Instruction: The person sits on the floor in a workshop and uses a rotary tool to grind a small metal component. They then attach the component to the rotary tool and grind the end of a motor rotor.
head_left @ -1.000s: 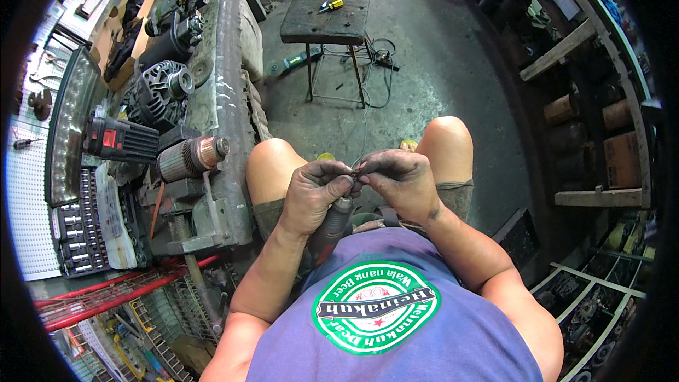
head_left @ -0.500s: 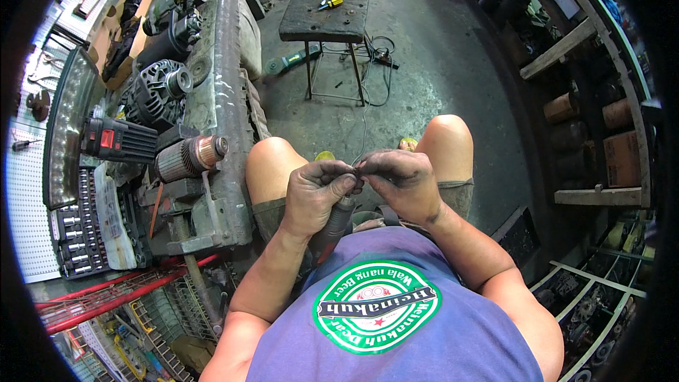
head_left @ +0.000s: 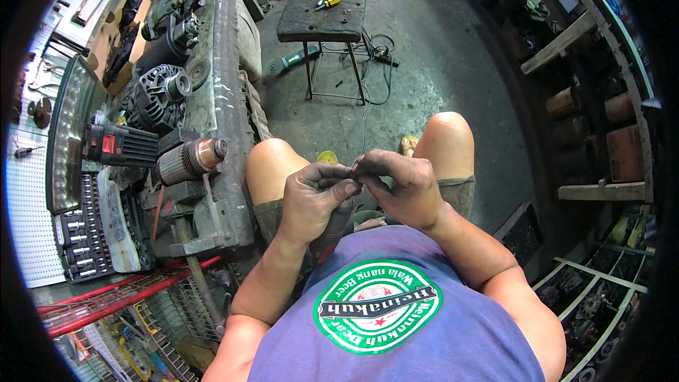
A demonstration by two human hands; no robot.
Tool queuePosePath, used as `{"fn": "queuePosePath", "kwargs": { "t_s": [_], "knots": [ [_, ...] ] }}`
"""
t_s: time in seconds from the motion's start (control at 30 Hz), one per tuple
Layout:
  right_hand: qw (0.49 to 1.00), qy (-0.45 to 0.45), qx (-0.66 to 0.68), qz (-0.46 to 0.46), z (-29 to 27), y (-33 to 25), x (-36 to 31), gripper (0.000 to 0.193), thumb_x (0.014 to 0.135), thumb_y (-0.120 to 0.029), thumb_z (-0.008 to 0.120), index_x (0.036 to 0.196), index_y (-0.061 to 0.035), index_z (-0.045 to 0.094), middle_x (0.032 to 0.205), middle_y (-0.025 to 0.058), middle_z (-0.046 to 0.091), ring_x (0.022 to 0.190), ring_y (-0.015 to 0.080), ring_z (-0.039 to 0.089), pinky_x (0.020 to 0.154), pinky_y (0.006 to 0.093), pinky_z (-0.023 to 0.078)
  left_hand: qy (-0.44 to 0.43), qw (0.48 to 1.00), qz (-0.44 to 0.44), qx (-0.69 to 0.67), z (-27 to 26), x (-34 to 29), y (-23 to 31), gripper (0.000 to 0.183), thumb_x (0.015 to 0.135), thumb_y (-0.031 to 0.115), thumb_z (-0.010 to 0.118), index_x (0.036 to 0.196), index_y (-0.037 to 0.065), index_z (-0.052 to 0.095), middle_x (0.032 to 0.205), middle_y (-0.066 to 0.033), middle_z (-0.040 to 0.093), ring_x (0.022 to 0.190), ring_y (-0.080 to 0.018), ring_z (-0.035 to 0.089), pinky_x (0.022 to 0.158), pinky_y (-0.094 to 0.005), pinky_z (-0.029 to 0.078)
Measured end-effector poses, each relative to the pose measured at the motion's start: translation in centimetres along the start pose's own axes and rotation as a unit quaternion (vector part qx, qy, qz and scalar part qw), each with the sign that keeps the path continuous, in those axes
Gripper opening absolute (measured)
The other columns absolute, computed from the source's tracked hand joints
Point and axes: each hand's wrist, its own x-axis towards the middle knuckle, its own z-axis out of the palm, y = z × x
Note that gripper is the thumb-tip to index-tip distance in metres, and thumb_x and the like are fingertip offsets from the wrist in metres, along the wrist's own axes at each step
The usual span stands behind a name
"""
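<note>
In front of my lap, both hands meet at the fingertips, their fingers blackened with grime. My left hand (head_left: pixel 315 198) is pinched closed, thumb against fingers. Fingertips of my right hand (head_left: pixel 407 187) press together right beside it. Whatever lies between them is too small and dark to make out. Under my left hand, a grey cylindrical tool (head_left: pixel 338 221) rests in my lap, partly hidden by the hand and shirt.
Left of me, a workbench (head_left: pixel 230 92) carries an alternator (head_left: pixel 157 92), a wound armature (head_left: pixel 187 161) and a socket set (head_left: pixel 85 240). Ahead stands a stool (head_left: pixel 322 21) with a yellow-handled screwdriver (head_left: pixel 327 3). An angle grinder (head_left: pixel 286 61) and cable lie on the floor. Shelves (head_left: pixel 601 194) line the right.
My right hand has shifted slightly, its fingers and thumb moving against the left fingertips. The left hand's fingers have turned a little. The grey tool is now more covered by my left hand.
</note>
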Motion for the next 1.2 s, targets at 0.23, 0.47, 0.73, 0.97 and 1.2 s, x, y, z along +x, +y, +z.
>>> {"fn": "queuePosePath", "kwargs": {
  "t_s": [0.23,0.47,0.73,0.97,1.2],
  "knots": [
    [1.0,-0.03,0.001,0.008,-0.7,-0.6,-0.1,0.03,0.088,0.013,0.077,0.113,0.0022,0.067,0.107,0.0126,0.08,0.101,0.0247,0.082,0.087,0.0334,0.066,0.018,1.0,0.02,0.004,1.4,-0.9,0.6,0.03,0.095,-0.001,0.082,0.122,-0.004,0.071,0.111,-0.0136,0.08,0.098,-0.0147,0.076,0.085,-0.0276,0.064],
    [0.993,-0.003,0.092,0.075,-0.3,-1.0,-1.3,0.038,0.094,0.008,0.072,0.126,0.0027,0.054,0.111,0.0204,0.077,0.107,0.0285,0.08,0.091,0.038,0.065,0.077,0.993,0.054,0.077,2.1,-0.9,0.6,0.019,0.097,0.001,0.08,0.115,-0.005,0.074,0.101,-0.0108,0.08,0.09,-0.0133,0.075,0.079,-0.025,0.061],
    [0.969,-0.025,0.19,0.158,0.1,-0.6,-1.0,0.028,0.096,0.003,0.071,0.122,0.0038,0.061,0.105,0.0194,0.078,0.105,0.0214,0.079,0.09,0.0345,0.063,0.097,0.99,0.064,0.084,1.1,-0.7,-0.2,0.016,0.1,0.005,0.077,0.111,-0.006,0.074,0.093,-0.0092,0.078,0.079,-0.0113,0.072,0.069,-0.0243,0.058],
    [0.985,-0.052,0.011,0.164,-3.2,8.7,8.7,0.017,0.098,-0.007,0.074,0.113,0.0007,0.075,0.098,0.0141,0.079,0.088,0.0179,0.075,0.083,0.0352,0.061,0.071,0.996,-0.045,0.037,-1.3,2.5,-1.2,0.019,0.1,0.01,0.077,0.113,-0.004,0.074,0.094,-0.0091,0.079,0.083,-0.0149,0.075,0.078,-0.0276,0.062],
    [0.967,0.014,-0.153,0.205,-4.8,23.0,25.6,0.029,0.099,-0.013,0.073,0.126,-0.0034,0.077,0.107,0.0149,0.08,0.094,0.0206,0.074,0.085,0.0354,0.059,0.056,0.992,-0.113,-0.025,-3.4,5.0,0.0,0.019,0.101,0.012,0.078,0.112,-0.004,0.075,0.096,-0.0084,0.08,0.085,-0.0137,0.075,0.08,-0.0283,0.06]
  ]
}}
